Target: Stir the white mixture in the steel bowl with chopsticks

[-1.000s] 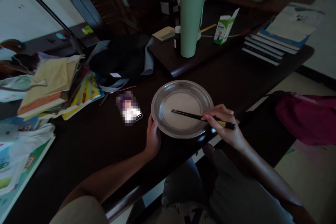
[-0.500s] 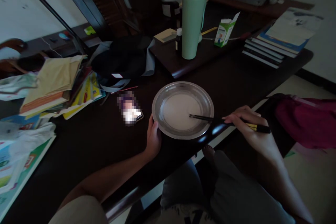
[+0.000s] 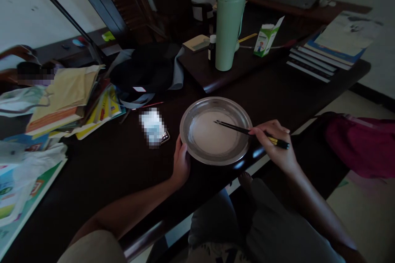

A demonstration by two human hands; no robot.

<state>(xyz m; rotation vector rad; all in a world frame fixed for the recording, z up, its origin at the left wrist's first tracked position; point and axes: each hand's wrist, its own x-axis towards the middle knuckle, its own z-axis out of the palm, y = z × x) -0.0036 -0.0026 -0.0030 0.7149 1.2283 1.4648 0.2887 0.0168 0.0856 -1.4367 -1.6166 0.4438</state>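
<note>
A round metal bowl [image 3: 185, 125] with a wide rim stands on the dark table, holding a pale, milky liquid [image 3: 210, 133]. My left hand [image 3: 181, 162] grips the bowl's near left rim, thumb on the outside edge and the other fingers mostly hidden. Closed around a pair of black chopsticks [image 3: 233, 127] with yellow-marked ends is my right hand [image 3: 274, 144], just right of the bowl. The chopstick tips lie close together over the middle of the liquid; whether they touch it is hard to tell.
Left of the bowl lies a phone [image 3: 154, 127] with a blurred screen. Behind stand a green thermos [image 3: 230, 28], a small dark bottle [image 3: 212, 49] and a green-white box [image 3: 266, 41]. Books [image 3: 327, 53] are stacked at right; papers [image 3: 61, 94] and a black bag [image 3: 145, 68] sit left.
My right hand has moved left and slightly up with the chopsticks, bringing their tips further toward the bowl's middle. My left hand keeps its place on the rim. The phone's screen has changed.
</note>
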